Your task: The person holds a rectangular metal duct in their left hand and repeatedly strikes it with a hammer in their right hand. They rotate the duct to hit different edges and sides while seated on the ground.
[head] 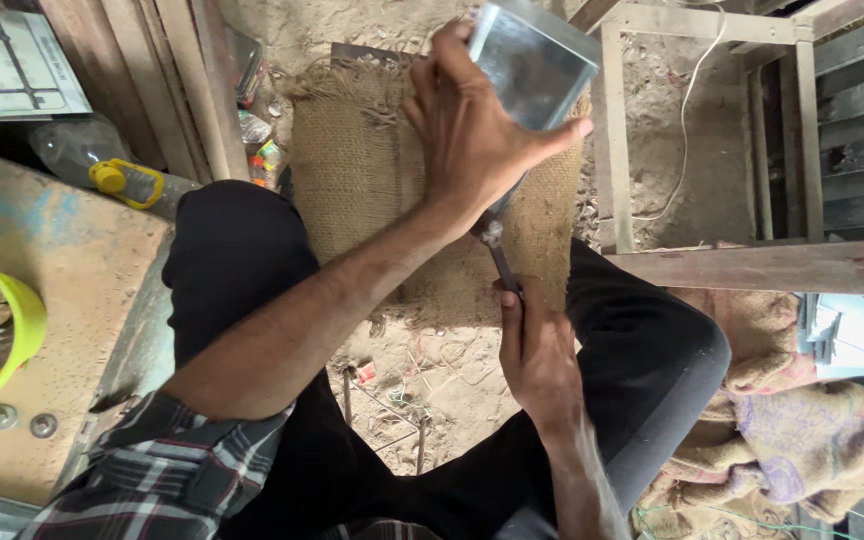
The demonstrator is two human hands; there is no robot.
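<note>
— Over the coarse brown burlap sack [372,180], what are the fingers doing?

— Left hand [472,130]: fingers spread and pressed around the shiny folded sheet-metal box [532,60], thumb hooked along its lower edge, gripping it tilted above the sack's far right corner. Right hand [537,350]: fingers closed round the handle of a dark slim metal tool [497,250] whose tip meets the box's underside.

— How should it be handled?

— I'd judge: keep the box pinned firm, thumb clear of the tool's line, short controlled pushes.

— And the arms?

— Left forearm crosses diagonally over the sack from the plaid sleeve [162,470]; right wrist rises straight from below the sack, between black-trousered knees [652,340].
</note>
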